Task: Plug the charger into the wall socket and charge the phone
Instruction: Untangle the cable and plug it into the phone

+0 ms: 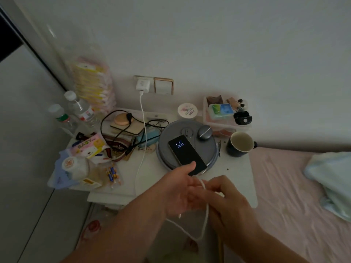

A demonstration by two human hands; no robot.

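Observation:
A white charger (142, 84) sits plugged into the wall socket (150, 85) above the nightstand. Its white cable (142, 130) drops down across the table and loops below the front edge into my hands. The phone (185, 151) lies face up on a round grey lid (205, 147), its screen lit and showing 8:47. My left hand (179, 188) rests its thumb on the phone's near end, fingers spread. My right hand (226, 198) pinches the cable just below the phone. Whether the plug is in the phone's port is hidden by my fingers.
The white nightstand (237, 179) is crowded: a dark mug (240, 144), a clear organiser box (226, 112), a round jar (187, 110), black cables (114, 130), water bottles (81, 109), tissue packs (89, 147). A bed with a pink sheet (296, 196) lies to the right.

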